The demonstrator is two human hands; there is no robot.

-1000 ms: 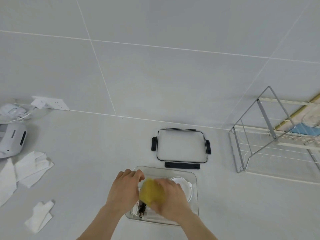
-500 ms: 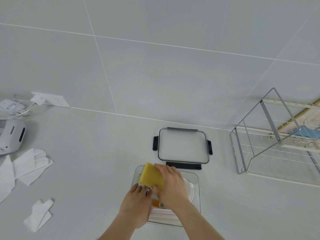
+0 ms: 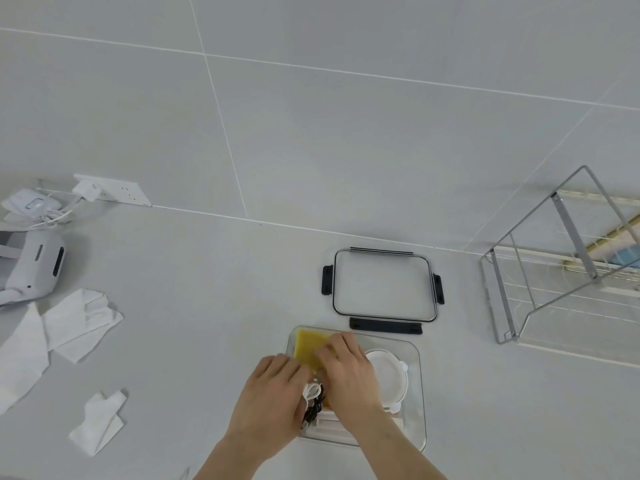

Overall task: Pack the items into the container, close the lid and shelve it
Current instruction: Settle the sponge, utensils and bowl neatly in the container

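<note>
Container (image 3: 420, 382), clear and rectangular, sits on the white table (image 3: 214, 306) near the bottom centre, both hands working inside it. Right hand (image 3: 348, 370) lies flat on a yellow sponge (image 3: 308, 344), fingers spread over its near edge, pressing it into the container's far-left corner. Left hand (image 3: 273, 393) is at the container's left wall, fingers curled down over a bundle of white and black cables (image 3: 313, 398); whether it actually grips them I cannot tell, the fingertips are hidden. A round white dish (image 3: 389, 374) sits in the right half of the container, just beside the right hand. Something white and flat lies along the near wall under the right forearm, too covered to identify. Lid (image 3: 382, 285), clear with black clips, lies flat on the table just behind the container, apart from it. Wire rack (image 3: 540, 271) stands at the right edge, well apart from the container. Crumpled white tissues (image 3: 79, 320) are scattered on the left side of the table, with a white headset (image 3: 33, 268) behind them and a wall socket (image 3: 114, 190) with a plugged adapter above.
</note>
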